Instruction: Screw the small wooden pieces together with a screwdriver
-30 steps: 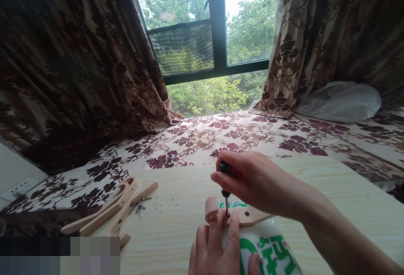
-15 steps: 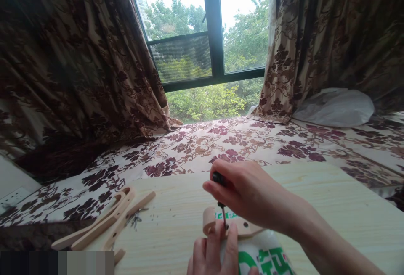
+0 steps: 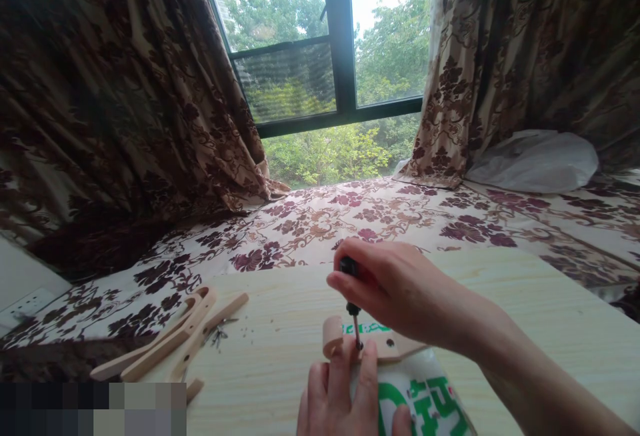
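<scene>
My right hand (image 3: pixel 385 289) is closed round the black handle of a screwdriver (image 3: pixel 353 309), held nearly upright. Its tip meets a dark hole or screw in a pale wooden piece (image 3: pixel 380 353). That piece has a rounded end block on its left and another dark hole to the right. From below, my left hand (image 3: pixel 340 389) holds the wooden piece, its fingers pressed on either side of the screwdriver tip. A white plastic bag (image 3: pixel 395 383) with green print lies beneath the piece. My right palm and forearm hide part of the wood.
Several curved wooden parts (image 3: pixel 165 343) lie on the left of the pale wooden board (image 3: pixel 270 363), beside a small heap of screws (image 3: pixel 217 336). Behind it spreads a floral cloth (image 3: pixel 310 223), with a white plastic bag (image 3: pixel 540 163) at the back right, near curtains.
The view has tilted slightly down, so the board and hands sit a little differently in frame. The screwdriver stays at the same hole, and both hands keep their hold.
</scene>
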Demonstrator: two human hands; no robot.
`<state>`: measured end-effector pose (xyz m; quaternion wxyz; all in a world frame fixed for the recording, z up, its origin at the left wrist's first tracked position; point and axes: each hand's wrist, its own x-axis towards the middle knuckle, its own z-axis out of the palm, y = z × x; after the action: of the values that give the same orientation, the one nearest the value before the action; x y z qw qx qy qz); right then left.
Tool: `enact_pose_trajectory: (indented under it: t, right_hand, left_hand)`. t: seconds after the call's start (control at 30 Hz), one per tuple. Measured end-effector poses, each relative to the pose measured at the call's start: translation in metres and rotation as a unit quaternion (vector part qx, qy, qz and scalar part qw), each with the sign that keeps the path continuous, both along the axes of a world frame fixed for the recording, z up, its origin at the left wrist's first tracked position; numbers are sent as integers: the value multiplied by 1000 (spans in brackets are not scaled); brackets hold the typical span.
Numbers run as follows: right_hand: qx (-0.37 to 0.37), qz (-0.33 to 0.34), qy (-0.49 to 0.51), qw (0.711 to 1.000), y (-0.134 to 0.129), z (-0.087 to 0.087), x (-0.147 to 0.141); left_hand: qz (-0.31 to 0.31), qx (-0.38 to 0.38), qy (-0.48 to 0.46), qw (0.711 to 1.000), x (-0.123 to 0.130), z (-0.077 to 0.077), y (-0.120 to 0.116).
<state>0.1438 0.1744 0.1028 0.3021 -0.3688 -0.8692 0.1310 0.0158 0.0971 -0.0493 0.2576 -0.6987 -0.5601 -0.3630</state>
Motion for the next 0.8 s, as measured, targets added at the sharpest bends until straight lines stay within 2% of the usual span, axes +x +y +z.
enact_pose_trajectory:
  t: [0.13,0.33,0.53,0.6,0.8]
  right_hand:
    - [2,60,7,998,-1,3,2]
    - [-4,7,8,1000,0,1,0]
    - [2,107,4,994,-9,6,5]
    - [-5,99,4,995,-8,6,5]
    - [-6,22,6,1000,-3,0,0]
  left_hand:
    - [4,0,-1,1000,1,2,0]
    - [6,-11,13,1000,0,3,-2]
    - [-7,-26,62,998,-10,2,-5]
    - [-12,-36,72,997,-13,1,-5]
    - [-6,-24,82,996,-9,4,-5]
